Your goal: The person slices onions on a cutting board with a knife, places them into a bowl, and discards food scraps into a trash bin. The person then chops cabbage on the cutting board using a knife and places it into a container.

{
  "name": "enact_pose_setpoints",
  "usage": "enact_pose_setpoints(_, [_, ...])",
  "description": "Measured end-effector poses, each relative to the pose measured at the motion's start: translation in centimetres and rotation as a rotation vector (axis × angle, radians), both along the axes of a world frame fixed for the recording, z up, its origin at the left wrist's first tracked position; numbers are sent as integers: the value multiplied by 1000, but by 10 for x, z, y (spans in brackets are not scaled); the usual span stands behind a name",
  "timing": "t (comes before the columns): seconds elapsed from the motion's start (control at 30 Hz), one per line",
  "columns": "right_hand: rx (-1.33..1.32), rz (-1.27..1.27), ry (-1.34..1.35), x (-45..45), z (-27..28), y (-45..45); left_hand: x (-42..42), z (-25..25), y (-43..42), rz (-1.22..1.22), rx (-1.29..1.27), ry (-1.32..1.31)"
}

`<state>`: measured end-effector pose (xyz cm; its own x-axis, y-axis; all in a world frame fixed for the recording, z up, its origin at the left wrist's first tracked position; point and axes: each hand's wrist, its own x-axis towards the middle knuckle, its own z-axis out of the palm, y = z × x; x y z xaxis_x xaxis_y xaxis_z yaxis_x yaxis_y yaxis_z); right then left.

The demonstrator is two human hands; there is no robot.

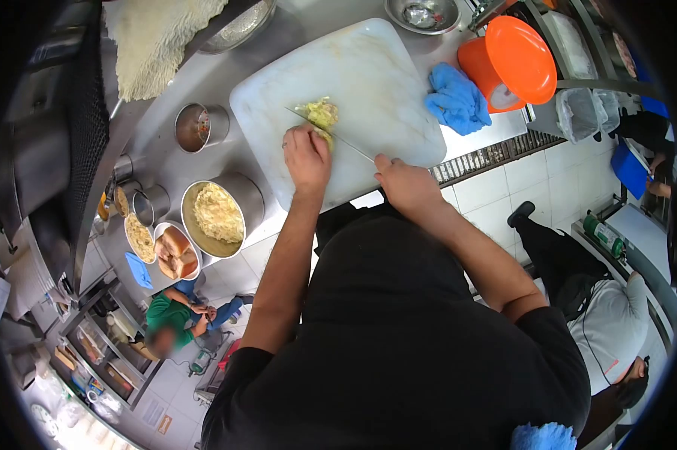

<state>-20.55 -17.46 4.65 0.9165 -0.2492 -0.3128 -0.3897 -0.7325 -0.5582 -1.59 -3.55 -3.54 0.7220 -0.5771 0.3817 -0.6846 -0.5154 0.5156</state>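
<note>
A white cutting board (pixel 387 82) lies on the counter under both hands. My right hand (pixel 407 184) is closed around the handle of a knife (pixel 353 148), its thin blade lying slantwise across the board. With curled fingers, my left hand (pixel 306 155) presses on a small piece of yellow-green food (pixel 325 137) right beside the blade. On the blade's far side sits a chopped yellow-green heap (pixel 322 112) of the same food. What exactly the food is, I cannot make out. My left fingertips are partly hidden from above.
To the left stand a pot of shredded pale food (pixel 217 214), a bowl of orange-brown chunks (pixel 176 253) and a metal pot (pixel 196 127). A blue cloth (pixel 458 97) and an orange scale (pixel 514 64) are at the right. A metal bowl (pixel 422 13) stands behind; other people are nearby.
</note>
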Motion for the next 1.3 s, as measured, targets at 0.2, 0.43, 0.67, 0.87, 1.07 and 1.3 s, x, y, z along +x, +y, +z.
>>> enact_pose_setpoints(0.2, [2, 15, 61, -29, 50, -8, -5, -1, 1, 15, -29, 13])
enact_pose_setpoints(0.43, [-5, 18, 27, -20, 2, 1, -2, 0, 0, -9, -28, 6])
enact_pose_setpoints(0.67, [-25, 33, -39, -12, 25, -7, -5, 3, 1, 0, -35, 46])
enact_pose_setpoints(0.87, [5, 18, 37, -35, 43, -4, -5, 0, 1, -5, -44, 16])
enact_pose_setpoints(1.07, [0, 13, -21, -11, -17, 8, -4, -1, 2, -16, -52, 36])
enact_pose_setpoints(1.3, [30, -1, 31, 0, 10, -7, -14, 10, 14, -24, -48, 54])
